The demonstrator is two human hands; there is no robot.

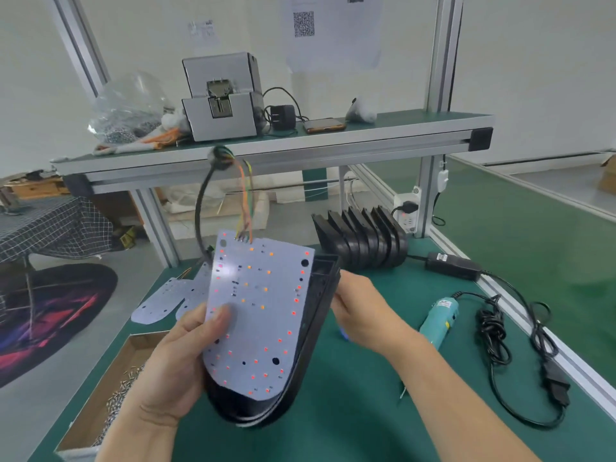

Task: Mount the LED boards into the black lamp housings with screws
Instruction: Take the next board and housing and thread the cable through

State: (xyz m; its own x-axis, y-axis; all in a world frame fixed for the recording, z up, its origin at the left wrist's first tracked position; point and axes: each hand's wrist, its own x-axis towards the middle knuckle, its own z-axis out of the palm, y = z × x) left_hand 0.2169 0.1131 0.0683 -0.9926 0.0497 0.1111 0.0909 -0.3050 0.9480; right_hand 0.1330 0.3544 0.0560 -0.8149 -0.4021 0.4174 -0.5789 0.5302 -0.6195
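A white LED board (260, 308) dotted with red and orange LEDs is held up over the green bench, lying against a black lamp housing (310, 345). My left hand (176, 365) grips the board and housing at their lower left, thumb pressed on the board's face. My right hand (360, 308) holds the housing's right edge from behind; its fingertips are hidden. Coloured wires (246, 198) and a black cable (200, 208) rise from the board's top edge. Spare LED boards (166, 298) lie flat on the bench to the left.
A row of black housings (361, 240) stands on edge at the back. A teal electric screwdriver (440, 316) with its black cord (500, 341) and power adapter (453, 265) lies right. A cardboard box of screws (110, 388) sits front left. A screw feeder (221, 98) stands on the shelf.
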